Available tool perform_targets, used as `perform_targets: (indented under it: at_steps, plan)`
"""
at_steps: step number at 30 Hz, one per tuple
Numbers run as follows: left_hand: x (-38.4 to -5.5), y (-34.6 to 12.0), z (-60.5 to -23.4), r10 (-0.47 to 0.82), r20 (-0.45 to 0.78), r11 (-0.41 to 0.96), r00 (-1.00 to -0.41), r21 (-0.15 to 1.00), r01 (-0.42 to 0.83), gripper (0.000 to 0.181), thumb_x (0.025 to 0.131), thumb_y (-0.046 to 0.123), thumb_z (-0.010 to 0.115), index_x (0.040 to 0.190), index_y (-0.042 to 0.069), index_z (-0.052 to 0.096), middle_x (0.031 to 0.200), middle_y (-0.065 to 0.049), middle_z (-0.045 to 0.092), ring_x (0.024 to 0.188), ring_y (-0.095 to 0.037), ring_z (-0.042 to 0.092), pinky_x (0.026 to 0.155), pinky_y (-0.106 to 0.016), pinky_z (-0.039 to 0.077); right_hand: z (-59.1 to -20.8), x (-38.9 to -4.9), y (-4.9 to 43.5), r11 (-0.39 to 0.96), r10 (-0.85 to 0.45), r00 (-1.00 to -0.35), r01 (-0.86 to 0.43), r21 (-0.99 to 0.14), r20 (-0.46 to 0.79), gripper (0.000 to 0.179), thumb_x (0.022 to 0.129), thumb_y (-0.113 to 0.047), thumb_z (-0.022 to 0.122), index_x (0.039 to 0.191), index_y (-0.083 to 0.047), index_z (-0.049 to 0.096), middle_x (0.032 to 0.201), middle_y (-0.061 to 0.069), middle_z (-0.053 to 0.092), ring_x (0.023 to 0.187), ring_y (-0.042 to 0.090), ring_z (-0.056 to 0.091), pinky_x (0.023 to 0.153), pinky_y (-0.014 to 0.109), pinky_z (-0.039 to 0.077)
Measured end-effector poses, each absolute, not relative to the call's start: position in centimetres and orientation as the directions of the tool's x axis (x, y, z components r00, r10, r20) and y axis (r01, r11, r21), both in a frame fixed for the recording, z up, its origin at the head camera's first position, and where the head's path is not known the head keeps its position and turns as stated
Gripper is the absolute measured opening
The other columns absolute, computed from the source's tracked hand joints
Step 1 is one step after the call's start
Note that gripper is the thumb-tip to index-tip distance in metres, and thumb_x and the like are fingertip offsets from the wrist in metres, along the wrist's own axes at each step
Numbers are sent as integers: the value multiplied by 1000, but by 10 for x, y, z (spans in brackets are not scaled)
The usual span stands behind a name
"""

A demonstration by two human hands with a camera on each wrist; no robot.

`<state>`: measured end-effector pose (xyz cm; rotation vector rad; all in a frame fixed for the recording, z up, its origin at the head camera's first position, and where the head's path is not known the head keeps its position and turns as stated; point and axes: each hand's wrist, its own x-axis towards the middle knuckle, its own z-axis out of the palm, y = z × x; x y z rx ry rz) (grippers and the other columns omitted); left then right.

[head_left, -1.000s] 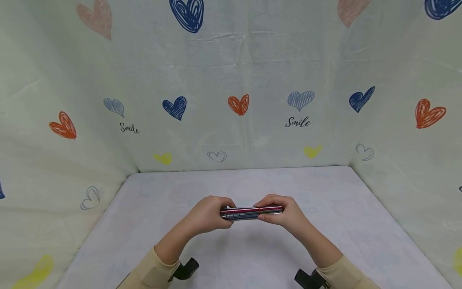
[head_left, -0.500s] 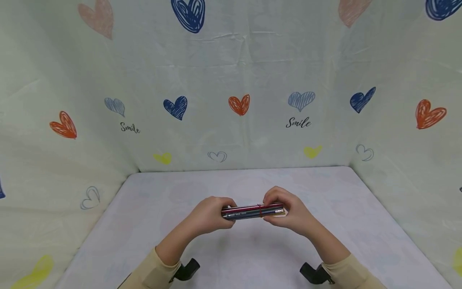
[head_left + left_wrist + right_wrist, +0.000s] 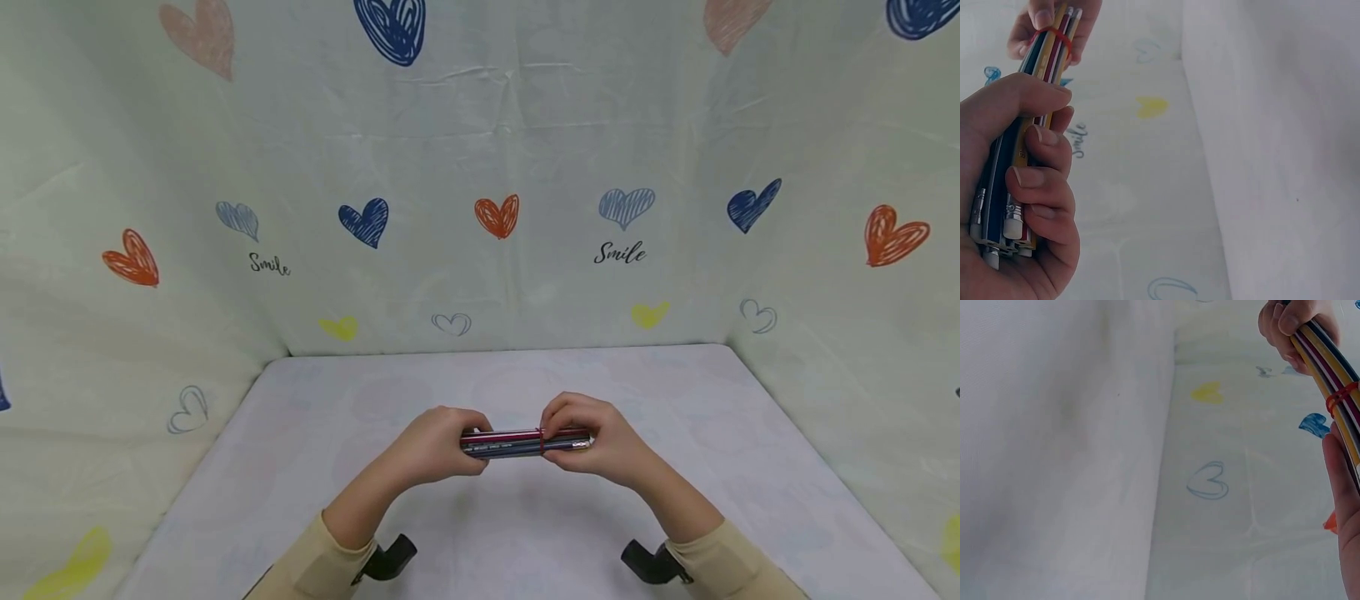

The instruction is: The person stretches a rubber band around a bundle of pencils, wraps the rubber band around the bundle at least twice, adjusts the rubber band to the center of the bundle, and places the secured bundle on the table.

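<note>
In the head view my left hand (image 3: 438, 446) grips one end of a bundle of pencils (image 3: 502, 445), fingers and thumb curled round it. My right hand (image 3: 603, 440) pinches the other end, fingertips right at a red rubber band (image 3: 542, 442). The bundle lies nearly level above the table. The left wrist view shows blue, yellow and dark red pencils, several with white erasers (image 3: 1014, 227) at the left hand's palm. There the rubber band (image 3: 1067, 41) circles the bundle beside the right fingers. The right wrist view catches the band (image 3: 1335, 400) looped round the pencils, with part of the right hand cut off.
Under the hands spreads a pale table (image 3: 480, 533). Behind it and at both sides hangs a light cloth (image 3: 450, 150) printed with hearts and "Smile". A black wrist camera mount (image 3: 390, 557) sits at the left sleeve, another mount (image 3: 654, 562) at the right.
My right hand moved to the right and up along the bundle, tilting that end up, then came back slightly left and down. The rubber band came into clearer view. My left hand hardly moved.
</note>
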<state>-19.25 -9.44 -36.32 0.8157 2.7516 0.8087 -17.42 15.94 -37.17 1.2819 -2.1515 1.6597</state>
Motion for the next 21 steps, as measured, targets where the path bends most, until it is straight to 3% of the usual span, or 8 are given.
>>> perform_targets:
  at_steps: [9,21]
  plan:
    - [-193,-90,-367,537,-21,719,-843,535,444,18,74,16,80,89,16,71,78,11,63,70,-9,57,66,-26,49,-372,-172,159,82,-537,-676,-638,-766,505,27,71,15,77,88,-4,67,93,10,64,82,18,62,67,32,56]
    - [-190,-85,-366,507,-27,739,-861,529,418,19,73,17,80,89,17,71,74,11,61,69,-11,56,65,-27,48,-381,-178,161,58,-515,-679,-637,-768,524,27,73,13,77,94,-1,68,92,11,67,79,19,64,63,33,56]
